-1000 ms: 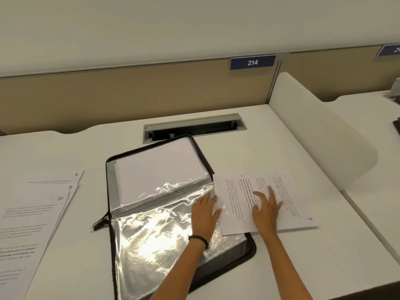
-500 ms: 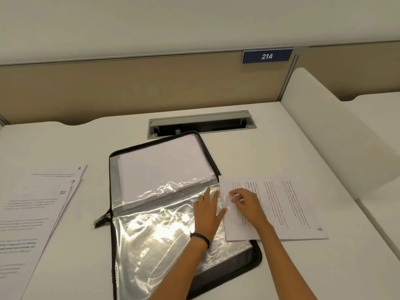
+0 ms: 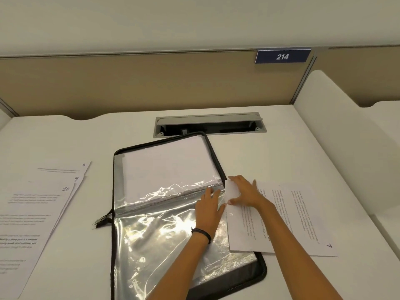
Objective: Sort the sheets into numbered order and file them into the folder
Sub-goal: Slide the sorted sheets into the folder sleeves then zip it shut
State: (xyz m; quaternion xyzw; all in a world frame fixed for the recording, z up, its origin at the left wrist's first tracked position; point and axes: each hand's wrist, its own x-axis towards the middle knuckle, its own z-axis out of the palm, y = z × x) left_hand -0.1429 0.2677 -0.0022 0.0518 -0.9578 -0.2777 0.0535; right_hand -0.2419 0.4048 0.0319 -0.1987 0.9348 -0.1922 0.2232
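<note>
- The left hand (image 3: 208,210) lies flat, fingers straight, on the clear sleeve (image 3: 155,241) of the open folder (image 3: 260,276).
- The right hand (image 3: 246,192) has its grip pinched on the lifted edge of sheet 7 (image 3: 303,217) (the rest lies on the table (image 3: 270,156), overlapping the folder).

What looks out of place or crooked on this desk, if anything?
Nothing looks damaged. The sheet marked 7 lies sideways, overlapping the right edge of the folder, its corner bent up where the right hand pinches it. The left hand lies flat on the clear sleeve. The folder sits askew on the desk.
</note>
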